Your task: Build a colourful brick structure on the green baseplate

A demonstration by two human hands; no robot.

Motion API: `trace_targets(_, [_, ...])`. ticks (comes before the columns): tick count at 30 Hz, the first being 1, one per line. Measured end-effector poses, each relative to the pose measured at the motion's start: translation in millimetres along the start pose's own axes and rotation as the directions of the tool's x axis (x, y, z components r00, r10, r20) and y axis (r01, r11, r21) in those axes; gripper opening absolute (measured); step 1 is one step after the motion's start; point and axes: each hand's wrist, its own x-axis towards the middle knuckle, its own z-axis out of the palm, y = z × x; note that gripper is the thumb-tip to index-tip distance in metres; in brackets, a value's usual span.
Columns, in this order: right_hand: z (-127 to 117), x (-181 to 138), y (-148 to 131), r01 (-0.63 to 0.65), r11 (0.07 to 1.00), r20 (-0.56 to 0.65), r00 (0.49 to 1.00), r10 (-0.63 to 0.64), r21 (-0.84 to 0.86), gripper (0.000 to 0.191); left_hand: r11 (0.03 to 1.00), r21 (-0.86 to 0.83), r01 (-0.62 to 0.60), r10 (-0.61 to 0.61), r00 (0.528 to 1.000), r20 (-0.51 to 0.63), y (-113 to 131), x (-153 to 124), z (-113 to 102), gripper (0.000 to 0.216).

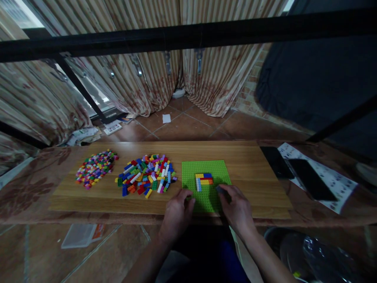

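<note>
A green baseplate (191, 173) lies on a wooden board (247, 157), and a small block of yellow, blue, red and white bricks (203, 180) is built on it. My left hand (177, 212) rests at the plate's near left corner, fingers curled on its edge. My right hand (235, 206) sits at the plate's near right side and pinches a small dark piece (219, 189) between its fingertips. Left of the plate lies a heap of larger coloured bricks (147, 175), and farther left a heap of tiny coloured pieces (94, 168).
Two dark phones (309, 179) lie on a printed sheet (338, 184) at the right. A black bar (188, 35) crosses overhead. Striped curtains (141, 82) hang behind, with papers (112, 127) on the tiled floor. A plastic-lined bin (309, 251) stands at bottom right.
</note>
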Motion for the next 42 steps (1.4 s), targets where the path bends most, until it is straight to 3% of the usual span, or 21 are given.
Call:
trace_targets(9, [19,0,-20,-0.057,0.997,-0.078,0.996,0.052,-0.054,0.028,0.998,0.064,-0.004,0.003,1.0,0.014,3,9,9,0.019])
trace_targets(14, [20,2,-23,-0.072,0.997,-0.014,0.997,0.071,-0.031,0.031,0.997,0.075,-0.017,0.016,1.0,0.011,0,8,10,0.017])
trace_targets(20, [4,2,-10,-0.117,0.992,0.074,0.991,0.114,0.043,0.034,0.998,0.054,-0.013,0.013,1.0,0.011,-3,7,10,0.016])
trace_targets(31, [10,7,-5,-0.023,0.999,0.114,0.993,0.026,-0.024,0.032,0.998,0.053,-0.042,0.041,0.999,0.018,-4,7,10,0.016])
trace_targets(38, [16,5,-12,-0.021,0.99,0.037,0.999,0.026,-0.14,0.033,0.997,0.059,-0.048,0.048,0.999,0.013,-5,8,12,0.016])
trace_targets(42, [15,3,-13,0.028,0.993,0.029,0.999,-0.025,-0.114,0.03,0.997,0.056,-0.05,0.049,0.999,0.018,-4,7,11,0.017])
